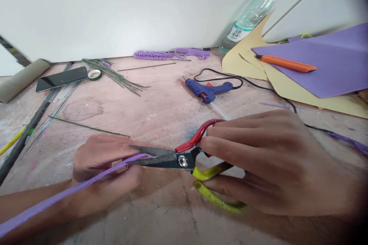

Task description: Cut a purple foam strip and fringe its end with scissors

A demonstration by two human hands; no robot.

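Observation:
My right hand (258, 157) is closed round the handles of a pair of scissors (169, 159), one handle red and the other yellow. The blades are parted and point left, with the end of a long purple strip (66, 192) between them. My left hand (106, 172) is closed, and the strip runs from its thumb and fingertips down to the lower left, across the forearm. A small beige patch shows between those fingers; I cannot make out what it is. Just behind the left hand lies a thin green wire (89, 126).
Beyond my hands lie a blue glue gun (208, 90) with its cord, green wires (115, 76), tape (94, 74), a phone (61, 79) and a cardboard tube (24, 80). At right, an orange cutter (287, 63) rests on purple sheets (324, 80) near a bottle (253, 13).

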